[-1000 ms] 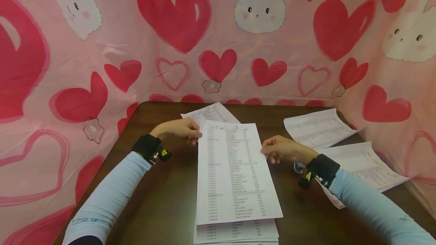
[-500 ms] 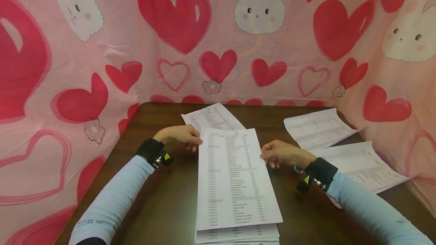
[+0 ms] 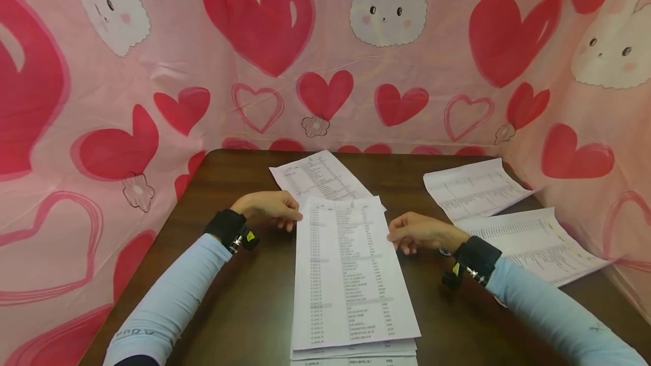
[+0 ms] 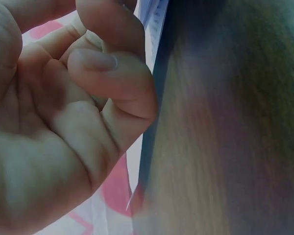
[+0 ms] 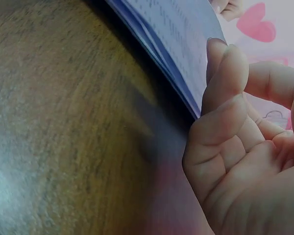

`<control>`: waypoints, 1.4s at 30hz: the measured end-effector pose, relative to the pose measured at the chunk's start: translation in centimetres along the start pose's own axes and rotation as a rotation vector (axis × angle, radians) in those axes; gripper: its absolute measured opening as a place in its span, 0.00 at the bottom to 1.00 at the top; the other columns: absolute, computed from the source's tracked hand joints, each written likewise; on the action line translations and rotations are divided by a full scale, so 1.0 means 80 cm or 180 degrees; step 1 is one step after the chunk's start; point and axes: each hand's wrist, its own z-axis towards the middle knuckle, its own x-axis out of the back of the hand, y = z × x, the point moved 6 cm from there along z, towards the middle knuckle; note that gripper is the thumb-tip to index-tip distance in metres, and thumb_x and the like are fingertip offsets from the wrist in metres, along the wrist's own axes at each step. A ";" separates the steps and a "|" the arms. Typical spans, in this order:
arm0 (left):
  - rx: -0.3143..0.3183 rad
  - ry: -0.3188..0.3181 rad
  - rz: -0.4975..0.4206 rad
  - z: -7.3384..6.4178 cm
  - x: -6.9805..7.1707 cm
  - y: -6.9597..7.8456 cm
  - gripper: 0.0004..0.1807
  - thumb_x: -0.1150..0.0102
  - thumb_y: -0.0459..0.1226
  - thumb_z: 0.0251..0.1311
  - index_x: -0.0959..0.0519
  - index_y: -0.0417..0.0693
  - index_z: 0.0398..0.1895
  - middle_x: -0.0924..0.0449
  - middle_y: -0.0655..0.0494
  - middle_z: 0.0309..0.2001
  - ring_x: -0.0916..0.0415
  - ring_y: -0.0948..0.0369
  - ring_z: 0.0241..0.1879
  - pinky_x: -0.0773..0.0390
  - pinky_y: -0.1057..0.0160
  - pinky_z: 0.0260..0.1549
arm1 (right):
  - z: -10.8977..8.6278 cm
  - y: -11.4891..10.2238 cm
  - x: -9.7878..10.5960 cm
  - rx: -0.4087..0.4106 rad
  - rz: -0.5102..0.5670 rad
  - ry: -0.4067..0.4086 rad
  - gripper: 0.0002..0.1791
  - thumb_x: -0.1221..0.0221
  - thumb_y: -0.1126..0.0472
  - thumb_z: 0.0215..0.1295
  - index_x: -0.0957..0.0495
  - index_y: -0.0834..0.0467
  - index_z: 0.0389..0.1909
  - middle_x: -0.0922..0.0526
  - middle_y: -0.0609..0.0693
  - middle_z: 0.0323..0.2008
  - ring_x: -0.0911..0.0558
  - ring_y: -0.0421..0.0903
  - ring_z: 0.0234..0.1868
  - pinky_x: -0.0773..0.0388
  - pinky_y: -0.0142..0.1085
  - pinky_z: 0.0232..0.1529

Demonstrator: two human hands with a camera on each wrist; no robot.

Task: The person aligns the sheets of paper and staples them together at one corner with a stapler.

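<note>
The left hand [image 3: 268, 208] is pinching the printed sheet [image 3: 353, 278] at ten o'clock, the right hand [image 3: 418, 231] at two. It is overlapping other sheets [image 3: 376, 350] at six o'clock on the bench [image 3: 244, 304].

Pink cloth [image 3: 432, 69] hangs beyond the left hand [image 3: 269, 208] and the right hand [image 3: 419, 230], printed with red hearts [image 3: 261, 21] and white rabbits [image 3: 387, 18]. A dark wooden table [image 3: 254, 281] spreads beneath. Past the right hand, to its right, one curling page [image 3: 475, 188] lies just behind a second page [image 3: 529, 247], partly hidden. A third page [image 3: 320, 177] sits askew beyond the left hand.
</note>
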 end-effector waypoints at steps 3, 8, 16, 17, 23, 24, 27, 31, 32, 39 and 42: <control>0.0001 0.0001 -0.0025 0.002 -0.003 -0.003 0.17 0.43 0.41 0.68 0.18 0.37 0.27 0.19 0.47 0.22 0.31 0.58 0.19 0.40 0.66 0.17 | 0.003 0.006 -0.001 -0.0035 -0.0013 -0.0025 0.05 0.40 0.62 0.65 0.23 0.58 0.31 0.17 0.48 0.23 0.23 0.40 0.17 0.30 0.29 0.19; 0.0025 0.0019 -0.0014 0.002 -0.006 -0.006 0.17 0.43 0.42 0.68 0.18 0.36 0.28 0.19 0.49 0.21 0.32 0.59 0.19 0.40 0.66 0.17 | 0.004 0.011 0.000 -0.0043 -0.0025 -0.0019 0.06 0.39 0.61 0.65 0.23 0.59 0.31 0.17 0.48 0.23 0.23 0.40 0.17 0.31 0.29 0.18; 0.0151 -0.0025 0.0063 0.007 -0.011 -0.013 0.14 0.41 0.42 0.66 0.17 0.42 0.28 0.19 0.52 0.21 0.32 0.61 0.18 0.40 0.68 0.15 | 0.001 0.005 -0.009 -0.0006 0.0033 -0.0176 0.05 0.40 0.61 0.65 0.22 0.60 0.32 0.17 0.49 0.23 0.21 0.39 0.17 0.30 0.28 0.19; 0.0155 -0.0037 0.0077 0.007 -0.012 -0.014 0.14 0.41 0.42 0.66 0.16 0.42 0.28 0.19 0.53 0.21 0.32 0.61 0.18 0.40 0.68 0.15 | 0.001 0.005 -0.010 0.0003 0.0031 -0.0193 0.05 0.40 0.61 0.66 0.22 0.60 0.32 0.17 0.49 0.24 0.21 0.39 0.18 0.30 0.28 0.19; 0.0159 -0.0080 0.0155 0.011 -0.016 -0.017 0.14 0.42 0.43 0.66 0.16 0.44 0.28 0.18 0.53 0.22 0.31 0.62 0.18 0.39 0.69 0.15 | 0.005 0.012 -0.009 -0.0020 0.0037 -0.0225 0.05 0.40 0.62 0.66 0.21 0.60 0.32 0.16 0.49 0.24 0.20 0.39 0.18 0.30 0.28 0.19; 0.0157 -0.0086 0.0176 0.011 -0.016 -0.017 0.14 0.42 0.43 0.67 0.16 0.44 0.28 0.18 0.53 0.22 0.31 0.62 0.18 0.39 0.69 0.15 | 0.005 0.013 -0.009 -0.0033 0.0042 -0.0220 0.05 0.40 0.62 0.66 0.21 0.59 0.32 0.16 0.49 0.24 0.20 0.39 0.18 0.30 0.27 0.18; 0.0184 -0.0093 0.0217 0.010 -0.015 -0.016 0.14 0.42 0.43 0.67 0.16 0.45 0.29 0.18 0.53 0.22 0.30 0.62 0.18 0.39 0.69 0.15 | 0.007 0.012 -0.007 -0.0048 0.0007 -0.0176 0.06 0.40 0.61 0.66 0.21 0.59 0.31 0.17 0.49 0.24 0.20 0.40 0.18 0.30 0.27 0.18; 0.0201 -0.0074 0.0255 0.011 -0.014 -0.012 0.13 0.42 0.44 0.67 0.15 0.47 0.30 0.18 0.53 0.23 0.30 0.61 0.18 0.39 0.69 0.15 | 0.008 0.011 -0.004 -0.0056 -0.0050 -0.0084 0.06 0.39 0.61 0.66 0.21 0.59 0.30 0.17 0.50 0.23 0.21 0.40 0.17 0.30 0.27 0.17; 0.0202 -0.0074 0.0263 0.011 -0.014 -0.011 0.13 0.42 0.44 0.67 0.16 0.47 0.30 0.17 0.53 0.23 0.30 0.61 0.18 0.39 0.69 0.15 | 0.008 0.011 -0.003 -0.0064 -0.0050 -0.0071 0.06 0.39 0.61 0.65 0.21 0.59 0.30 0.17 0.50 0.23 0.21 0.40 0.17 0.30 0.27 0.17; 0.0216 -0.0092 0.0333 0.011 -0.017 -0.012 0.15 0.43 0.45 0.68 0.16 0.46 0.29 0.17 0.54 0.22 0.30 0.62 0.18 0.39 0.69 0.14 | 0.004 0.010 0.000 -0.0029 -0.0365 -0.0019 0.09 0.39 0.59 0.65 0.20 0.63 0.32 0.16 0.50 0.22 0.22 0.40 0.16 0.32 0.28 0.16; 0.0234 0.0070 0.0328 0.010 -0.009 -0.011 0.18 0.45 0.46 0.68 0.17 0.43 0.27 0.21 0.55 0.19 0.31 0.62 0.16 0.38 0.69 0.14 | 0.000 -0.001 0.009 -0.0006 -0.0809 0.0219 0.11 0.40 0.56 0.66 0.18 0.62 0.33 0.15 0.51 0.23 0.22 0.41 0.16 0.32 0.30 0.16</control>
